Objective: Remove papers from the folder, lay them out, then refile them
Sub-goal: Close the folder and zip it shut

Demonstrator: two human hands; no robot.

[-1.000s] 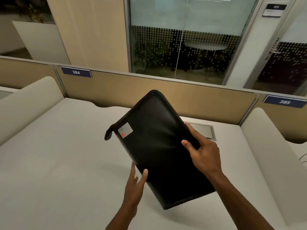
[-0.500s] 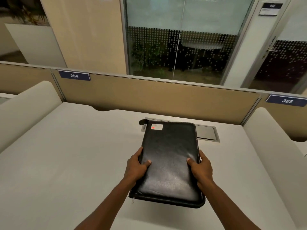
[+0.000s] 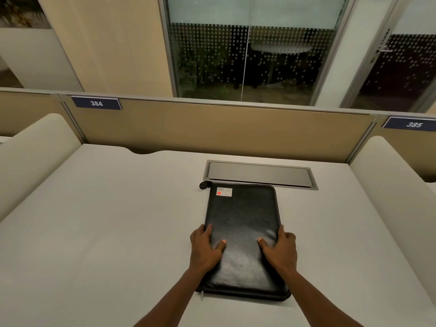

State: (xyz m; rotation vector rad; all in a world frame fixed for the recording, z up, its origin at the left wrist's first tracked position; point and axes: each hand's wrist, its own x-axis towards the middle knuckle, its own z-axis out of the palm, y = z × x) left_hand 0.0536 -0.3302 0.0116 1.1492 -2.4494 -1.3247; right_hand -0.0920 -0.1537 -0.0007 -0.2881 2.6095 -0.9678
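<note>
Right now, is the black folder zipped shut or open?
Shut: the black folder lies flat on the desk, cover closed, no papers showing, both hands on its sides.

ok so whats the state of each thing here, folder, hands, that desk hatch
black zip folder: closed, flat on the desk
left hand: grips the folder's left edge, thumb on the cover
right hand: grips the right edge, thumb on the cover
cable hatch: lid shut

head view, looking forward and down, desk (image 3: 99, 232) close below
</note>
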